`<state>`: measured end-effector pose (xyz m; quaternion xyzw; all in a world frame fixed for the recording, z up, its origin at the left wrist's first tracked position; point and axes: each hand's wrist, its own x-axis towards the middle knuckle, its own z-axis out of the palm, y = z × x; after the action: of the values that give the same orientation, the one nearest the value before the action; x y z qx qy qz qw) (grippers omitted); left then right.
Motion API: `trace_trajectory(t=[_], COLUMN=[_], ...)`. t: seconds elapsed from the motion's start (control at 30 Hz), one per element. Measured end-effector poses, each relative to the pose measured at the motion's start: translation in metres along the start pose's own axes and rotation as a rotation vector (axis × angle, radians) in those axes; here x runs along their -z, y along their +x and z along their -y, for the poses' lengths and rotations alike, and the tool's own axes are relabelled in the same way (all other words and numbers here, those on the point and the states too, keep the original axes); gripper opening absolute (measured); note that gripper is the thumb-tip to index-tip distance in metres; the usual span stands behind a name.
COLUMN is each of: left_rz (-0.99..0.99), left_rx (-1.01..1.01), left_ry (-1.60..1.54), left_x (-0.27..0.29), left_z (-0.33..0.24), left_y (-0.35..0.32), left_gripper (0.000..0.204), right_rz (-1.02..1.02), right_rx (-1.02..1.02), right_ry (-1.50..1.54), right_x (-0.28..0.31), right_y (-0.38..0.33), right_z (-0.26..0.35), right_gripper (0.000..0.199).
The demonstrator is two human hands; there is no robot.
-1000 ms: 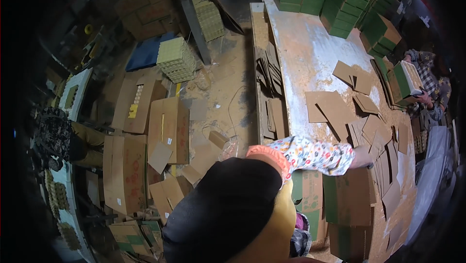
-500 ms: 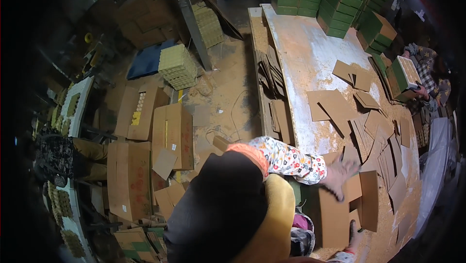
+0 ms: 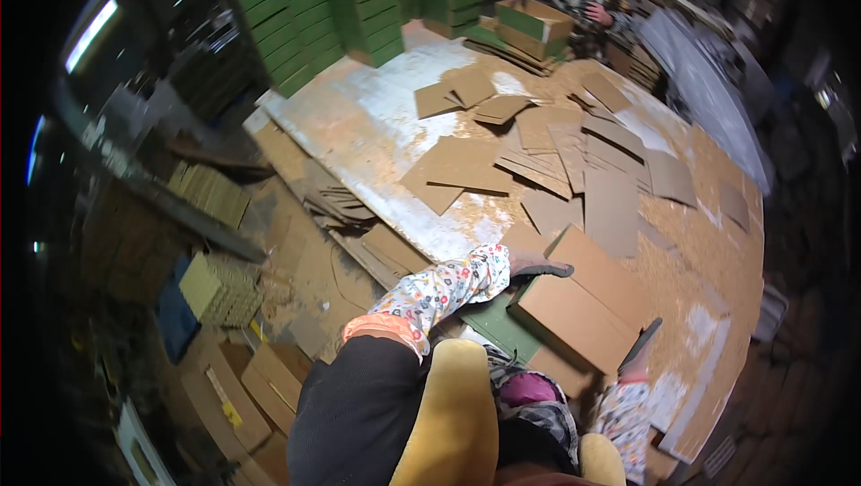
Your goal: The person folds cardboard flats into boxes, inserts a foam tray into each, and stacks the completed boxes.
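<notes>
A brown cardboard box (image 3: 583, 298) lies at the near side of the table, its flaps folded to a mostly flat top with a seam across it. My left hand (image 3: 538, 268), in a flowered sleeve with dark finger coverings, rests along the box's far left edge, fingers stretched together against it. My right hand (image 3: 639, 353), likewise dark-fingered, presses the box's right end. Together they hold the box between them; its underside is hidden. Beside its near left edge shows a green cardboard surface (image 3: 504, 329).
Loose cardboard pieces (image 3: 574, 159) litter the sawdust-covered table (image 3: 350, 123). Stacked green boxes (image 3: 309, 15) stand at the far left. Across the table a co-worker's hands (image 3: 595, 13) are at another green box (image 3: 535, 27). Egg trays (image 3: 218, 290) and open cartons (image 3: 242, 387) sit on the left.
My view has swung right toward the table. My left hand has gone from spread above the open flaps to lying against the box's edge, and the flaps now appear folded down.
</notes>
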<state>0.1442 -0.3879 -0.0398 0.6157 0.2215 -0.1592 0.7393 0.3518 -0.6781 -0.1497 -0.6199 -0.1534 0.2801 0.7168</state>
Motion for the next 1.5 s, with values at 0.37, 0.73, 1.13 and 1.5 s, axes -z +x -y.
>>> trace_trajectory(t=[0.37, 0.73, 1.13, 1.5], left_rz=[-0.524, -0.496, -0.500, -0.633], left_rx=[-0.715, -0.331, -0.380, -0.164], left_ry=[0.459, 0.623, 0.653, 0.360], left_x=[0.006, -0.022, -0.034, -0.050], left_z=[0.027, -0.002, 0.004, -0.082], left_y=[0.083, 0.147, 0.154, 0.157], left_gripper=[0.063, 0.052, 0.050, 0.045], right_rz=[-0.250, -1.881, -0.788, -0.272], right_rx=[-0.292, 0.090, 0.103, -0.017], right_ry=[-0.933, -0.366, 0.988, 0.011], right_x=[-0.006, 0.406, 0.346, 0.151], right_y=[0.030, -0.133, -0.203, -0.127], right_z=[0.035, -0.071, -0.094, 0.109], right_gripper=[0.082, 0.083, 0.055, 0.041])
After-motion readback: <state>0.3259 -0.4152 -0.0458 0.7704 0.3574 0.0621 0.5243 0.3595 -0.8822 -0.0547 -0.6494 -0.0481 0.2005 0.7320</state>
